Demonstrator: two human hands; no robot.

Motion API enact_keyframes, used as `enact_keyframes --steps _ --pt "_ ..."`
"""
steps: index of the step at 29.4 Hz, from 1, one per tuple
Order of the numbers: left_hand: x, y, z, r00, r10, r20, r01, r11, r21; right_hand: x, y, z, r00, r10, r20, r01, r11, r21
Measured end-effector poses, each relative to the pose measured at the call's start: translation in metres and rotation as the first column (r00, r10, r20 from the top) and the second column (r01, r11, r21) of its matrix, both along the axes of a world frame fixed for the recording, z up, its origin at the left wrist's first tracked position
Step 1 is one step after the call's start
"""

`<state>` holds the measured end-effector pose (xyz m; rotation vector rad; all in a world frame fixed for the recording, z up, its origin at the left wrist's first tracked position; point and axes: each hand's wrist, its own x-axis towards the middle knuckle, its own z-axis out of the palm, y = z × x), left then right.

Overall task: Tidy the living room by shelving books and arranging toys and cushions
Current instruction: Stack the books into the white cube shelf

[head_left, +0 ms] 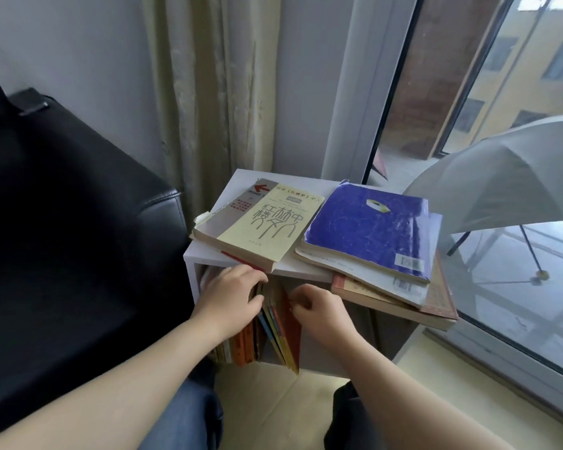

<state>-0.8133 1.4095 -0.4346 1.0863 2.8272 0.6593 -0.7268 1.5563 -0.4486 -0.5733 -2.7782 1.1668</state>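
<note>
We have a single view, worn on the head, wide-angle, facing forward and steeply down. We look from above and in front onto the top and open front of the shelf [241, 181], close by. Both forearms run in from the bottom edge, and the left hand [233, 295] and right hand [319, 308] meet at the books [273, 332] near centre. An armchair [62, 222] fills the left side and a window [468, 125] the right.

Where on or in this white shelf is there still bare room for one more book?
On the shelf top, only the bare strip behind the yellow book, toward the curtain; the blue stack fills the right side and overhangs. Inside, the space right of the upright books looks free.
</note>
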Motion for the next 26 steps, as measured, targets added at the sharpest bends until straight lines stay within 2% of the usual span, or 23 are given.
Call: enact_keyframes --steps 3,8,10,13,16,22,26 --pt "0.0 0.003 0.022 0.999 0.006 -0.036 -0.005 1.0 0.028 0.005 0.002 0.03 0.995 -0.007 -0.096 0.014 0.997 0.072" --pt "-0.011 0.021 0.056 0.993 -0.003 -0.116 0.004 1.0 0.008 0.004 0.023 0.072 0.97 -0.098 -0.221 0.156 0.952 0.264" --pt "-0.018 0.03 0.06 0.992 -0.019 -0.121 0.013 0.999 -0.051 -0.001 0.034 0.076 0.974 -0.135 -0.18 0.187 0.932 0.312" --pt "-0.032 0.045 0.049 0.997 -0.049 -0.051 0.036 0.969 -0.244 -0.011 0.054 0.065 0.992 -0.128 0.021 0.102 0.872 0.479" --pt "-0.045 0.055 0.029 1.0 0.022 -0.018 -0.027 0.912 -0.41 -0.02 0.074 0.05 0.966 -0.188 0.18 0.078 0.867 0.492" --pt "-0.056 0.069 0.025 0.985 0.037 -0.17 -0.115 0.872 -0.475 -0.037 0.087 0.048 0.958 -0.224 0.181 0.089 0.827 0.556" --pt "-0.058 0.086 0.026 0.973 0.074 -0.219 -0.182 0.828 -0.53 -0.046 0.091 0.049 0.95 -0.259 0.175 0.111 0.804 0.585"
